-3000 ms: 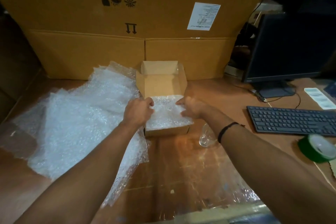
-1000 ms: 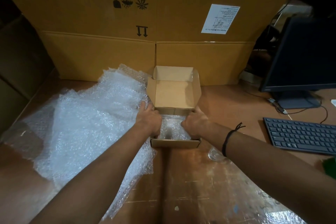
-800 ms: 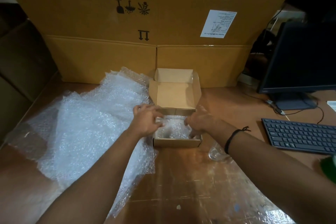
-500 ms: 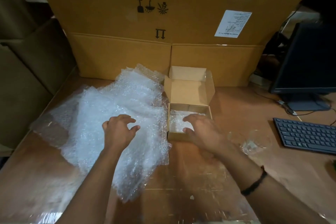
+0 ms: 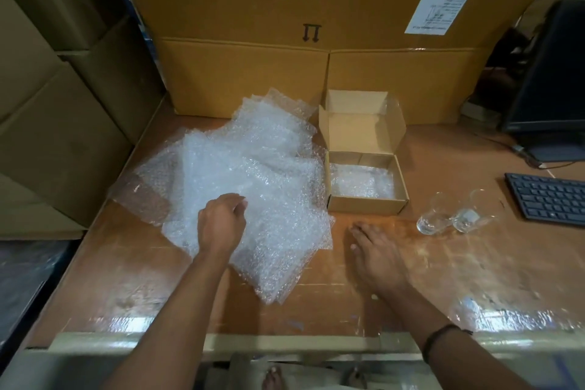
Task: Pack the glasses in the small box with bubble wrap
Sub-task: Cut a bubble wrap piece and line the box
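Observation:
The small cardboard box (image 5: 367,203) stands with its lid up, and a sheet of bubble wrap (image 5: 361,182) lines its floor. Two clear glasses lie on their sides to its right, one (image 5: 432,220) beside the other (image 5: 471,215). A pile of bubble wrap sheets (image 5: 253,174) lies left of the box. My left hand (image 5: 221,225) sits on this pile with bent fingers touching the top sheet; no sheet is lifted. My right hand (image 5: 376,253) lies flat on the table in front of the box, holding nothing.
Large cardboard cartons (image 5: 316,41) form a wall behind the table (image 5: 474,263), and more cartons (image 5: 47,136) stand at the left. A keyboard (image 5: 550,201) and a monitor (image 5: 550,89) are at the right, close to the glasses.
Both hands have left the box after pressing the bubble wrap into it. My left hand moved onto the pile, my right hand drew back onto the table. The view shifted left.

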Tool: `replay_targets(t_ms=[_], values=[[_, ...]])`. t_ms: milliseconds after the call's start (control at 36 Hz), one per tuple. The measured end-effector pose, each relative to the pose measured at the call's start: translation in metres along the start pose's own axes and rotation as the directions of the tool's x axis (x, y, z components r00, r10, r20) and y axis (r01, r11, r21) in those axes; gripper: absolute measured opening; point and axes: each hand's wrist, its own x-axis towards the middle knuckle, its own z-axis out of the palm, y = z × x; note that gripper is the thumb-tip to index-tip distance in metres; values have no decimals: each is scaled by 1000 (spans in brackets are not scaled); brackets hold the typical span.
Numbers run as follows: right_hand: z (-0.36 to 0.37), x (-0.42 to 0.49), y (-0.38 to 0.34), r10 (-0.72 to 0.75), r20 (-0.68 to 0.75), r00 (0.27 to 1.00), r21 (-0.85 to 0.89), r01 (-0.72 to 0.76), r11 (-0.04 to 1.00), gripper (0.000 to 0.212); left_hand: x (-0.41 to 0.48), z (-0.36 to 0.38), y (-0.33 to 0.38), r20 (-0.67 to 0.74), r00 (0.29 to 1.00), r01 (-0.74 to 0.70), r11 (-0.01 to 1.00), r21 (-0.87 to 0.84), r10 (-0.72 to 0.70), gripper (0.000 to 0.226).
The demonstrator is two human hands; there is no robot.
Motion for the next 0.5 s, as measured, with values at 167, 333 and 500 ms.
replay_targets(t_ms=[167,333,500], values=[[-1,-3,-2,15,-4,1000,12,-15,1000,59,-15,-13,26,80,995,-15,907,-420,54,33],[-12,0,-2,115,14,993,331,-113,937,33,-46,21,32,304,801,-411,843,-347,515,24],[-42,9,-31,276,86,957,680,-259,686,35,-74,45,37,580,610,-582,802,-135,540,33]])
